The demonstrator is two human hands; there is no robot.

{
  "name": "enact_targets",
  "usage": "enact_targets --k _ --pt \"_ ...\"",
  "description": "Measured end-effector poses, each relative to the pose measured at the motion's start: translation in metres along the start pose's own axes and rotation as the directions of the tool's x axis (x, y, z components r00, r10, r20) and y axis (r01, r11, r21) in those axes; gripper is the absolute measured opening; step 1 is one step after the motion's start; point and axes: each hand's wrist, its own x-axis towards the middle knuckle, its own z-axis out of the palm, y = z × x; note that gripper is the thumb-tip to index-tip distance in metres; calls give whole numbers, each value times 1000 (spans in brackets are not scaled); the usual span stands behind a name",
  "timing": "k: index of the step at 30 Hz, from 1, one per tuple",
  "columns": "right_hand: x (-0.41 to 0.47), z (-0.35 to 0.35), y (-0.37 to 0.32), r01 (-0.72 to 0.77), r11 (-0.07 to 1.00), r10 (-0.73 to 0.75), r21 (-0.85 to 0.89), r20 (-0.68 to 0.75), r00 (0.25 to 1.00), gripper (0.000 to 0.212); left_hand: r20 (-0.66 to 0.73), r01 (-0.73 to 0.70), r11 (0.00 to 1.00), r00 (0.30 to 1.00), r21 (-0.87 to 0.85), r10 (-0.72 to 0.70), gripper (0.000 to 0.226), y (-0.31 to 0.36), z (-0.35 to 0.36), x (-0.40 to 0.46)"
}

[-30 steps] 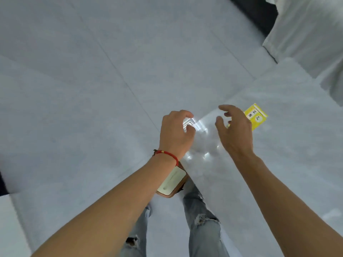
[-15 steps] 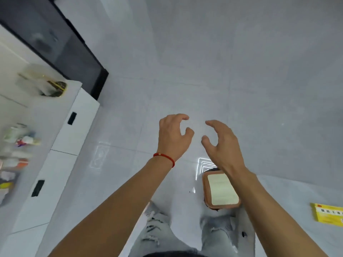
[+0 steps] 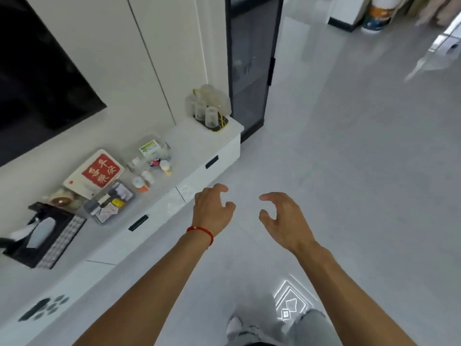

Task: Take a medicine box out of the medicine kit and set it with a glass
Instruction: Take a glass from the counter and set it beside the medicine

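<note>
My left hand (image 3: pixel 213 208), a red string around its wrist, and my right hand (image 3: pixel 282 218) hover empty over the grey floor, fingers curled apart. On the low white cabinet (image 3: pixel 199 146) to the left stand two clear medicine kits: one (image 3: pixel 152 152) with a green-and-white box and small bottles, the other (image 3: pixel 109 203) nearer me with packets and boxes. At the cabinet's far end several clear glasses (image 3: pixel 208 109) stand upside down on a dark tray. Both hands are right of the cabinet and touch nothing.
A red-and-white flat box (image 3: pixel 96 173) and a black tissue holder (image 3: pixel 42 234) also lie on the cabinet. A dark TV (image 3: pixel 37 78) hangs above. A dark glass-door cabinet (image 3: pixel 252 63) stands beyond the glasses. My knees (image 3: pixel 299 325) show at the bottom edge.
The view has swung left and up from the table with the yellow box to the white cabinet. My left hand has let go of the glass; both hands are empty.
</note>
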Motion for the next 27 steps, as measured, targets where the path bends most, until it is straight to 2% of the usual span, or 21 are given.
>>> enact_targets --k 6,11,15,18,27 --pt "121 55 -64 127 991 -130 26 202 971 37 -142 176 984 973 -42 -180 43 -45 -68 63" --pt "229 84 -93 206 978 -193 -2 339 921 39 -242 221 969 940 -106 -241 42 -48 -106 128" --pt "308 83 -105 181 982 -143 -60 398 906 39 -202 239 949 939 -205 -280 41 -37 -123 182" --pt "365 78 -112 129 987 -81 -99 391 917 39 -151 230 942 950 -246 -272 42 -29 -134 235" --pt "505 90 -104 -102 981 146 -166 279 949 41 106 220 974 971 -54 -214 49 -47 -147 427"
